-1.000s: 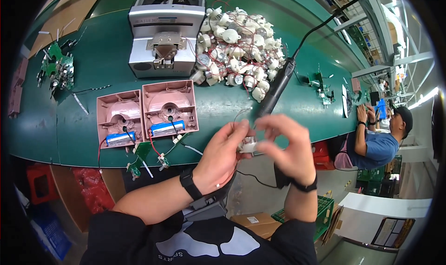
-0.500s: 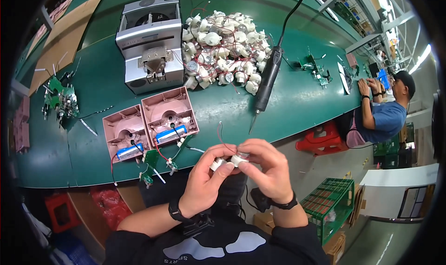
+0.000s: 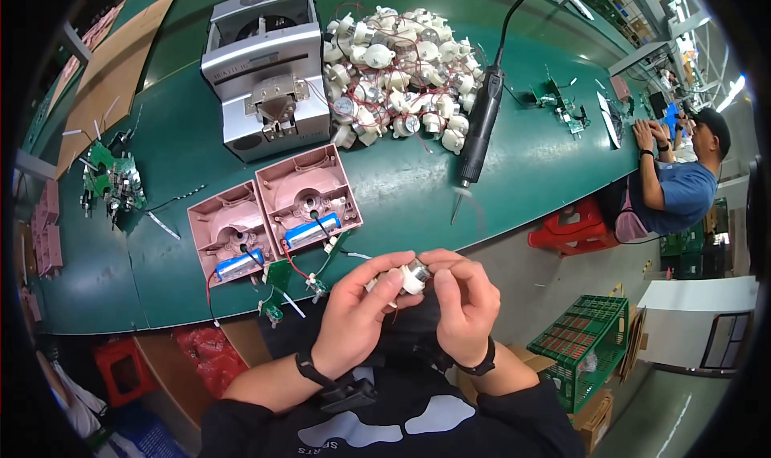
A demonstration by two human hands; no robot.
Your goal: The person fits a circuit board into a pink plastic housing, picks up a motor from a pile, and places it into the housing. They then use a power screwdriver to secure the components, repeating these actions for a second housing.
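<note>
Just in front of my chest, my left hand (image 3: 359,305) is closed around a small motor (image 3: 413,279) with a white plastic housing and a shiny metal end. Fingers and thumb cover part of the housing. My right hand (image 3: 468,301) is curled, its fingertips gripping the motor's metal end. A bit of red wire shows below the motor. Beyond my left hand, two pink plastic shells (image 3: 308,179) lie side by side on the green bench (image 3: 385,197), each with a blue battery (image 3: 312,231) inside. Green circuit boards (image 3: 279,276) hang on wires at the bench's front edge.
A large pile of white motors (image 3: 393,81) with red wires lies beside a grey bench machine (image 3: 273,73). An electric screwdriver (image 3: 482,129) hangs on its cable. More circuit boards (image 3: 112,177) lie at the left. A co-worker (image 3: 679,185) sits at the right, near a red stool (image 3: 573,227).
The motor has turned in my hands and now shows its metal end. My right hand has shifted from the white housing toward that end. The whole view has moved slightly.
</note>
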